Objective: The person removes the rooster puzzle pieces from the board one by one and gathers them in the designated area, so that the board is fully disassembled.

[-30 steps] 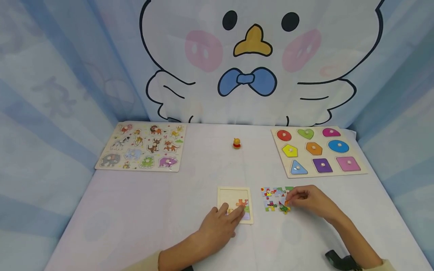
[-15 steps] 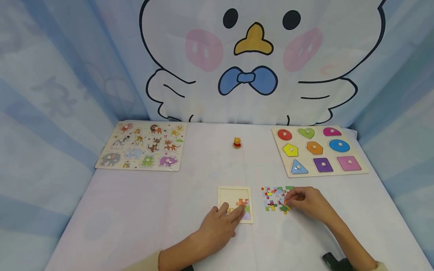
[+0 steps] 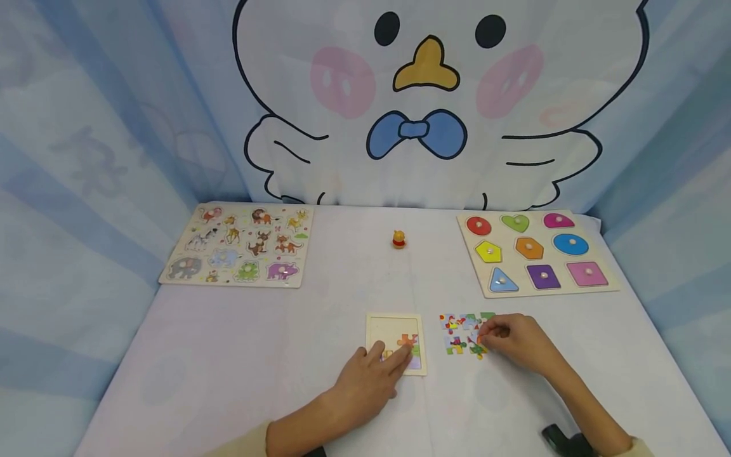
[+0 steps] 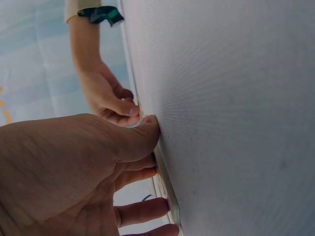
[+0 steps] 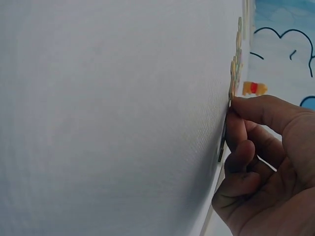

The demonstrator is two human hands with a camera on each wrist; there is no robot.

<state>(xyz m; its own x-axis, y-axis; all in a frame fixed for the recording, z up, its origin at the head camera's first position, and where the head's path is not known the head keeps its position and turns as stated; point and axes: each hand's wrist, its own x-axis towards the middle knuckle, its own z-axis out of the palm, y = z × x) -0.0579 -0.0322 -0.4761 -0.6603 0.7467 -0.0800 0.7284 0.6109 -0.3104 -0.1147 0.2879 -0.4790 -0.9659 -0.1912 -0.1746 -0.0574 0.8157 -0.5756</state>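
My left hand (image 3: 365, 387) rests on a small wooden puzzle frame (image 3: 394, 317), its fingers laid over several fitted pieces (image 3: 415, 362) on the frame's lower right. In the left wrist view, the left hand's (image 4: 83, 167) fingers and thumb touch the frame's edge. To the right of the frame lies a cluster of loose jigsaw pieces (image 3: 455, 344). Over the right side of this cluster, my right hand (image 3: 522, 343) pinches a jigsaw piece between thumb and index finger. The fingertips hide most of that piece. The right wrist view shows the right hand (image 5: 270, 152) low over the table, beside the pieces seen edge-on.
An animal knob-puzzle board (image 3: 240, 244) lies at the back left. A shape knob-puzzle board (image 3: 539, 254) lies at the back right. Between them stands a small yellow and red figurine (image 3: 398, 239). A cartoon-printed curtain (image 3: 422, 184) closes off the table's back.
My right hand has shifted slightly left over the loose pieces, its thumb and index finger still together. The left hand stays on the frame.
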